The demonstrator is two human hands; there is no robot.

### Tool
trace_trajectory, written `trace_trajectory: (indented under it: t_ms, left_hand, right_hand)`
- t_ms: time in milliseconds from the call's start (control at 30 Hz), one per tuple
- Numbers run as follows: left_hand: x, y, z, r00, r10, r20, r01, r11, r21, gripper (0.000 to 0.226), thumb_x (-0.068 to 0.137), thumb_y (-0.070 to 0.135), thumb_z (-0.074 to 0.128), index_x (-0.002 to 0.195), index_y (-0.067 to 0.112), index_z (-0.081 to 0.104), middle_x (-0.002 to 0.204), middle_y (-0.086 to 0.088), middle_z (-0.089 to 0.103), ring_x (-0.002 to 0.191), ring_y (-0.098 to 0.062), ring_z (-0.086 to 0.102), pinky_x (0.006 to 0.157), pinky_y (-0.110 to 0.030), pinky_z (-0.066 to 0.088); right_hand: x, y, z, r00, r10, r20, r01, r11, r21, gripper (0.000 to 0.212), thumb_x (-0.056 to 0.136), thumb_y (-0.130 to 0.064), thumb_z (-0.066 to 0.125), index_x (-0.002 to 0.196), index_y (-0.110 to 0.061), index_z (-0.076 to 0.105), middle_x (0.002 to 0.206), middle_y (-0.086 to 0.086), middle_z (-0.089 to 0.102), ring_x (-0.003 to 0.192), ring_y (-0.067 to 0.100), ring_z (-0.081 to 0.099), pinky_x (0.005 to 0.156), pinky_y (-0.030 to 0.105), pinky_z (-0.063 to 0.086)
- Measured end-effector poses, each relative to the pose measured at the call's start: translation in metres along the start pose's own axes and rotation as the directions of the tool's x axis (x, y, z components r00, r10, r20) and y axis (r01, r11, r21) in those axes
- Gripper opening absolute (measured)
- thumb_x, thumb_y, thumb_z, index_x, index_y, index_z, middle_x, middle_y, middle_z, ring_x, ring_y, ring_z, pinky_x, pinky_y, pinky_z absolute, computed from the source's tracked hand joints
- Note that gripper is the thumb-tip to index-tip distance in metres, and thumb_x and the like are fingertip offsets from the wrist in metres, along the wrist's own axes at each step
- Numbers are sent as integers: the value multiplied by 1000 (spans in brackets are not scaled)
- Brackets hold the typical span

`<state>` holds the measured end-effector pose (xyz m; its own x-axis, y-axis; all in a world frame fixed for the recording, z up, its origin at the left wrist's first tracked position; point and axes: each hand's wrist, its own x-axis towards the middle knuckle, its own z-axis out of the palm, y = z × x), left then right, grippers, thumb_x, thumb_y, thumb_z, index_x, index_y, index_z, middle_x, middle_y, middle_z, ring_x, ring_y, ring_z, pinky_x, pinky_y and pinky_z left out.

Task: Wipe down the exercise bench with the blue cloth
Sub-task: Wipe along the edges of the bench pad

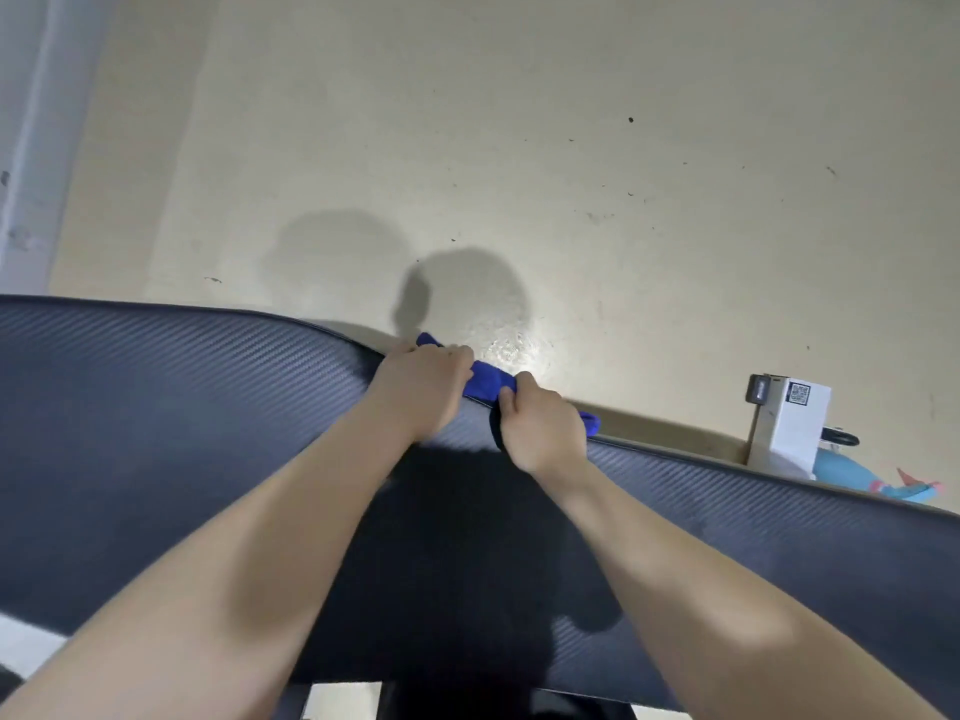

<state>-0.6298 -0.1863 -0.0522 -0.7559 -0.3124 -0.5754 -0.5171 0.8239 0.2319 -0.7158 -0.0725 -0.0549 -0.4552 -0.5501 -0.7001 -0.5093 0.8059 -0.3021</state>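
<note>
The exercise bench [156, 407] fills the lower half of the view, a wide dark pad with a woven carbon-like pattern. The blue cloth [485, 384] lies bunched along the pad's far edge. My left hand [421, 389] is closed on the cloth's left part, with a blue tip poking out beyond the fingers. My right hand [540, 420] grips the cloth's right part, and a blue corner shows past the knuckles. Both forearms reach across the pad from the near side. Most of the cloth is hidden under the hands.
Beyond the bench is a pale beige floor [519, 148] with small dark specks and my shadow. A white box with a QR label [789, 423] stands at the right past the bench edge, beside a light blue object [857, 475]. A pale wall or door edge [31, 122] runs up the left.
</note>
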Motion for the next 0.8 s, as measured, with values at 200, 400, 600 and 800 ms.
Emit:
trace_trajectory:
  t_ms: [200, 400, 600, 800]
  left_hand:
    - [-5, -49, -19, 961, -275, 43, 267, 955, 132, 22, 98, 16, 29, 110, 15, 49, 106, -2, 66, 95, -23, 60, 81, -29, 28]
    - [-9, -10, -16, 991, -117, 69, 113, 992, 53, 23, 97, 18, 30, 107, 10, 49, 91, -2, 64, 86, -25, 58, 89, -34, 31]
    - [-22, -43, -33, 992, -120, 22, 119, 992, 45, 18, 96, 17, 33, 106, 16, 48, 94, 4, 56, 97, -21, 57, 93, -32, 29]
    - [-51, -136, -43, 935, -352, -38, 351, 936, -31, 19, 95, 17, 39, 77, 21, 43, 80, 0, 59, 76, -24, 50, 76, -33, 21]
  right_hand:
    - [17, -56, 10, 986, -163, 21, 159, 980, 120, 27, 100, -29, 29, 106, -7, 43, 96, 16, 64, 85, 35, 59, 62, 33, 34]
    - [0, -5, -4, 980, -192, -58, 186, 977, -103, 14, 84, -17, 59, 81, -7, 49, 54, 6, 47, 36, 22, 47, 39, 18, 28]
    - [15, -52, 9, 995, -98, 14, 98, 986, -133, 30, 100, -29, 32, 104, -5, 50, 80, 12, 61, 69, 29, 60, 54, 27, 29]
    - [21, -134, 29, 951, -298, -86, 297, 955, -19, 37, 99, -31, 31, 122, -5, 42, 97, 12, 66, 85, 32, 62, 67, 35, 40]
